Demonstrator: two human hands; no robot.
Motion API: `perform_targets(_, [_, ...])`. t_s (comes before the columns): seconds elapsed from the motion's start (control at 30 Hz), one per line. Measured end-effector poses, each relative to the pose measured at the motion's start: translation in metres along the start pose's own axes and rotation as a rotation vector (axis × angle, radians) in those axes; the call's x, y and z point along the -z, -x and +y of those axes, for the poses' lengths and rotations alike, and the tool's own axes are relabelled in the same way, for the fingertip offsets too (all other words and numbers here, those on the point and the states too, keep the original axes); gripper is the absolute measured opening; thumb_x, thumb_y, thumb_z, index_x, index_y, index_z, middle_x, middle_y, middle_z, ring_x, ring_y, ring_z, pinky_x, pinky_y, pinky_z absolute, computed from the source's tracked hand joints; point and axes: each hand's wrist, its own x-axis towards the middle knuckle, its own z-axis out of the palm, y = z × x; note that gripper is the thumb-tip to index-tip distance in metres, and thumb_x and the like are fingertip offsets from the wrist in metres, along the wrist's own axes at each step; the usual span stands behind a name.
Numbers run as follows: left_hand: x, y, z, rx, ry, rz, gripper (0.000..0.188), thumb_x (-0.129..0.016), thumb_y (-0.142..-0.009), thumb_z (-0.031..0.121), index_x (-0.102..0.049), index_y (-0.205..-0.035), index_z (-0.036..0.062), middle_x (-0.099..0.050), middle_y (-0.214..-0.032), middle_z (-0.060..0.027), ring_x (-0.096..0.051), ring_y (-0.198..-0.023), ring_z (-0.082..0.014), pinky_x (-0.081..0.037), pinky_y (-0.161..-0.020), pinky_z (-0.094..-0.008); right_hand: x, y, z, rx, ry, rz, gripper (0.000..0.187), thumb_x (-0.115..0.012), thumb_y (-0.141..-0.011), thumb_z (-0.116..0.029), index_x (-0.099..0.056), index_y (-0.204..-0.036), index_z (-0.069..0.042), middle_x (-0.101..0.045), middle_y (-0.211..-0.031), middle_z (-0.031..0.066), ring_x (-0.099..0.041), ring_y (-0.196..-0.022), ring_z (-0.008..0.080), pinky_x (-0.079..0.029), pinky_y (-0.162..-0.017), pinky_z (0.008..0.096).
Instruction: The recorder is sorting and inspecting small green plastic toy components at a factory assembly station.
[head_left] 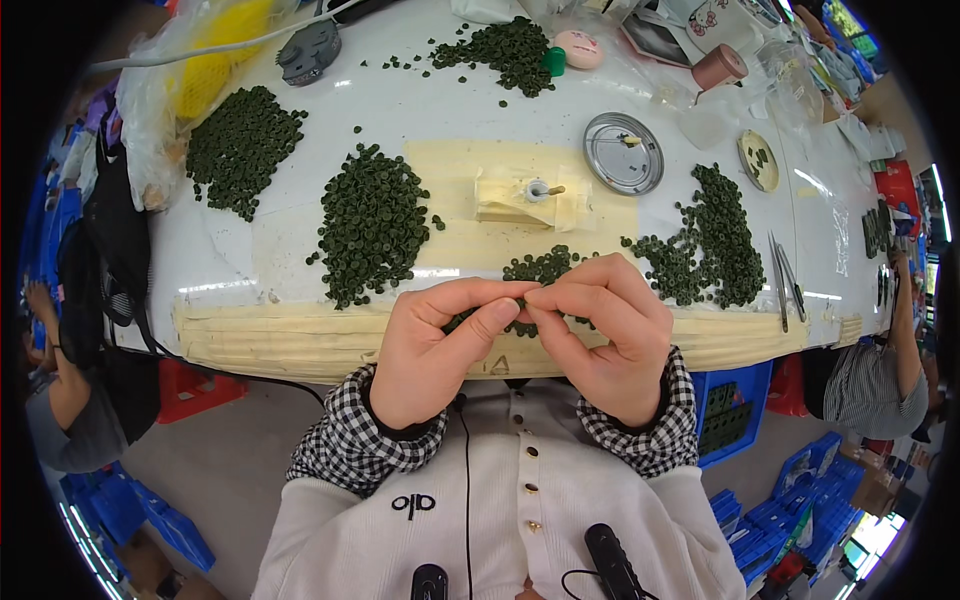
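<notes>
My left hand [437,335] and my right hand [610,335] meet at the fingertips over the near edge of the table. Both are closed in a pinch on a small dark green part [521,301], mostly covered by the fingers. Just beyond and beneath them lies a small pile of dark green round parts [540,265]. Past that pile, a tape-wrapped block [505,200] with a metal sleeve and a thin pin on top sits on a yellowish taped sheet [435,165].
Larger heaps of green parts lie at left [370,225], far left [240,150], back [510,55] and right [720,240]. A round metal lid [623,153], a small yellow dish [758,162] and tweezers [780,280] are to the right. Other people sit at both sides.
</notes>
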Motion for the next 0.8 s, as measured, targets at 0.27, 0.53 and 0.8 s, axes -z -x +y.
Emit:
perform_targets(0.27, [0.001, -0.002, -0.003, 0.166, 0.299, -0.044, 0.023, -0.05, -0.093, 0.011, -0.06, -0.109, -0.0032, -0.056, -0.072, 0.0009, -0.03, -0.049, -0.0023, -0.025, -0.044, -0.019, 0.001, 0.003, 0.001, 0.047, -0.022, -0.012, 0.02, -0.073, -0.063, 0.003, -0.068, -0.081, -0.004, -0.058, -0.074, 0.0058, -0.055, -0.063, 0.0173, -0.044, -0.054, 0.0264])
perform_targets(0.53, [0.006, -0.003, -0.005, 0.205, 0.305, -0.163, 0.02, -0.055, -0.091, 0.011, -0.061, -0.105, -0.0018, -0.051, -0.068, 0.0035, -0.032, -0.05, -0.0024, -0.025, -0.045, -0.0184, 0.01, 0.002, 0.003, -0.12, -0.277, -0.11, 0.019, -0.072, -0.064, 0.004, -0.068, -0.081, -0.003, -0.059, -0.075, 0.0071, -0.058, -0.069, 0.0163, -0.045, -0.058, 0.0247])
perform_targets(0.8, [0.003, -0.004, -0.005, 0.15, 0.275, -0.08, 0.013, -0.056, -0.09, 0.011, -0.06, -0.095, -0.0012, -0.052, -0.069, 0.0019, -0.031, -0.05, -0.0033, -0.025, -0.045, -0.0196, 0.008, 0.0, -0.001, -0.016, -0.064, -0.068, 0.021, -0.074, -0.062, 0.004, -0.066, -0.08, -0.003, -0.057, -0.075, 0.0067, -0.056, -0.067, 0.0182, -0.044, -0.056, 0.0268])
